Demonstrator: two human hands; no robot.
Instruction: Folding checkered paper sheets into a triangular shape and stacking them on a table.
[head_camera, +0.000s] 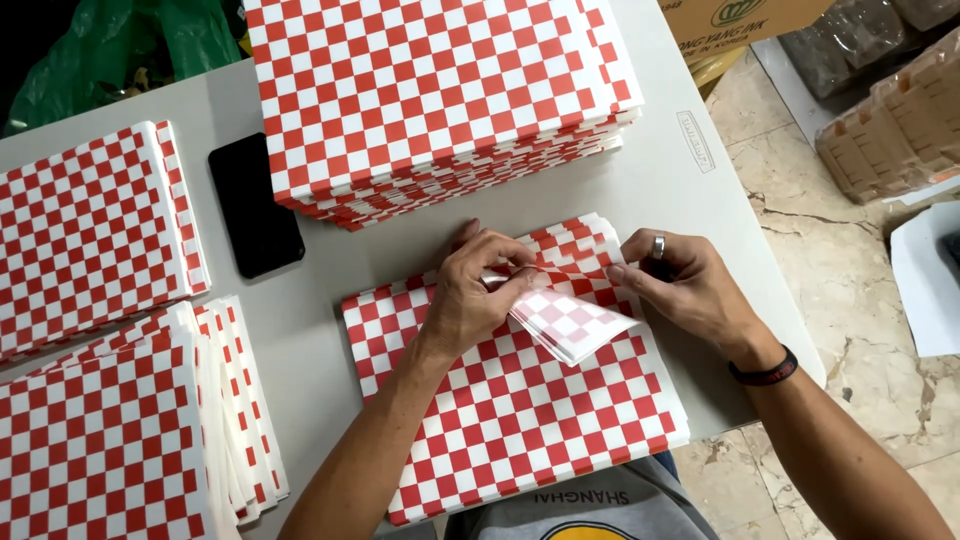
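Your left hand (478, 292) is pinched shut on the folded-back corner of a few red-and-white checkered sheets (570, 318), thumb and fingers bunched at the fold. Your right hand (688, 285) (a ring on one finger, a dark band at the wrist) presses its fingertips (618, 275) down just beside that fold — closed on nothing, fingers loosely curled, resting on the paper.

The lifted sheets belong to the small stack (520, 400) lying directly before you on the grey table (680, 170), its far corner turned over so the paler underside shows.

Beyond your hands sits a much taller pile (430, 90) of the same checkered paper. To its left lies a black phone (255, 205), face down or dark — you cannot tell which. Two more checkered stacks (90, 230) fill the table's left side, the nearer one fanned (240, 410) at its edge.
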